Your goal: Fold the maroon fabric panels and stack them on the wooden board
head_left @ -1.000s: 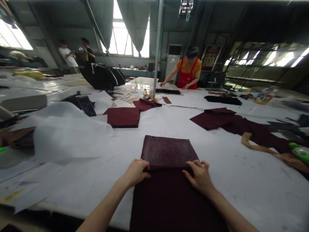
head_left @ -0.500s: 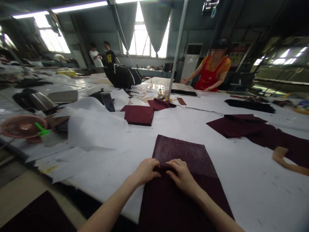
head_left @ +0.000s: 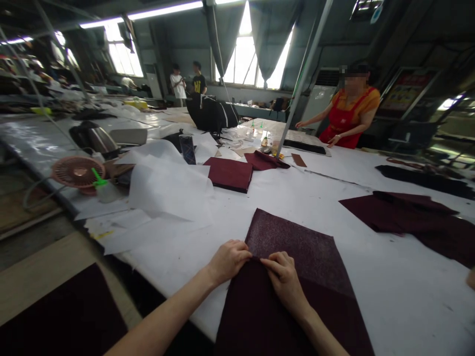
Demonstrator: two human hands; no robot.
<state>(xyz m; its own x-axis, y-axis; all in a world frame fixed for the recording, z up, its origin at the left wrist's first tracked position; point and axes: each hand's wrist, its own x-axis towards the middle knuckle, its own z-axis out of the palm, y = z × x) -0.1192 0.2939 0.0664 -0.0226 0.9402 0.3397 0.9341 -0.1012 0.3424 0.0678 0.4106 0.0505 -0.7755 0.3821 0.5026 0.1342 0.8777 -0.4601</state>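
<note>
Maroon cloth [head_left: 256, 316]: lies on the white table [head_left: 401, 306], running out of view at the bottom; speckled end [head_left: 304, 252] points away
Right hand [head_left: 287, 279]: thumb and fingertips pinched on the ridge where the speckling begins
Left hand [head_left: 230, 259]: fingers pinched on that ridge at the cloth's left edge, just beside the right
Handling: judged light, soft, sturdy, probably stiffer at the speckled end; best grip, the ridge
Folded maroon stack [head_left: 230, 174]: beyond, well apart
Co-worker [head_left: 345, 118]: far side, red apron

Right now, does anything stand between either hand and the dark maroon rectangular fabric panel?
Nothing visible does: the left hand and the right hand both pinch the fabric panel directly, near its left edge.
</note>
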